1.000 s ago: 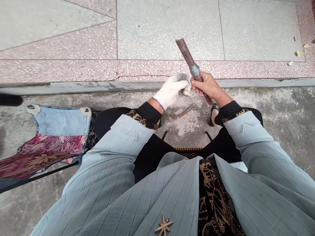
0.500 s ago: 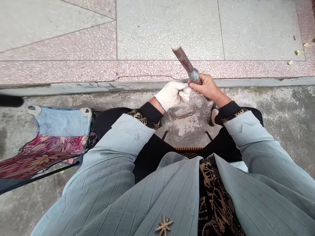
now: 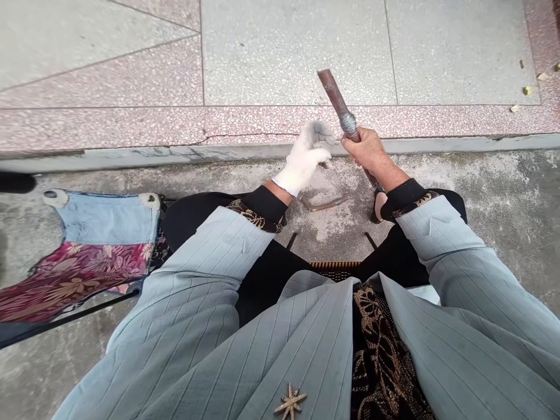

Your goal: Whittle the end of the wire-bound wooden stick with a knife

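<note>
My right hand (image 3: 368, 150), bare, is wrapped round the lower part of a brown wooden stick (image 3: 333, 93). The stick tilts up and to the left, its cut end farthest from me. Just above my fist, a band of silvery wire (image 3: 348, 123) is wound round the wood. My left hand (image 3: 308, 154), in a white knitted glove, is apart from the stick on its left. Its fingers are curved and spread from the thumb. A thin strand seems to run between the two hands, too fine to make out clearly.
A short bent branch (image 3: 324, 205) lies on the concrete ground between my feet. A raised step edge (image 3: 245, 153) runs across in front, with terrazzo paving beyond. On the left stands a folding seat of denim and flowered cloth (image 3: 107, 219). Small leaves (image 3: 527, 91) lie at the far right.
My gloved left hand has let go near the wire band, moved slightly left and opened its fingers. The stick in my right hand has turned more upright.
</note>
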### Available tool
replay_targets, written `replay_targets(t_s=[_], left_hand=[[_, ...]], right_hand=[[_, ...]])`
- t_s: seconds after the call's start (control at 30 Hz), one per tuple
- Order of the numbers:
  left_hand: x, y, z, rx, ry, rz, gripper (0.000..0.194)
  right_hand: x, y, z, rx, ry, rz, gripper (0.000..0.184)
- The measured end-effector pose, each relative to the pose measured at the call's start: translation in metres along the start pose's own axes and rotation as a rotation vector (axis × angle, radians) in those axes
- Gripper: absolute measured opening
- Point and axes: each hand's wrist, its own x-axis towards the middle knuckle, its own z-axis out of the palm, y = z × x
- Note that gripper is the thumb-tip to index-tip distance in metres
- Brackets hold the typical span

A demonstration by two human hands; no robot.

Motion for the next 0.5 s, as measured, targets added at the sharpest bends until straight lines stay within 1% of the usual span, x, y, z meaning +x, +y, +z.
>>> replay_targets(t_s=[0.07, 0.1, 0.2, 0.27, 0.33, 0.5], left_hand=[[0.002, -0.006, 0.0, 0.177, 0.031, 0.094, 0.047], [0.004, -0.009, 0.0, 0.247, 0.054, 0.133, 0.045], [0.006, -0.015, 0.0, 0.393, 0.114, 0.201, 0.032], [0.007, -0.016, -0.001, 0.45, 0.124, 0.208, 0.027], [0.007, -0.014, -0.002, 0.486, 0.114, 0.198, 0.025], [0.007, -0.004, -0.006, 0.513, 0.102, 0.166, 0.024]], right_hand=[[0.002, 0.002, 0.0, -0.002, 0.011, 0.044, 0.02], [0.001, 0.001, 0.0, -0.009, 0.006, 0.062, 0.019], [-0.001, -0.004, -0.001, -0.048, -0.012, 0.101, 0.017], [-0.003, -0.008, -0.001, -0.066, -0.024, 0.114, 0.017], [-0.003, -0.011, -0.002, -0.056, -0.043, 0.123, 0.017], [-0.004, -0.013, -0.004, 0.061, -0.136, 0.12, 0.014]])
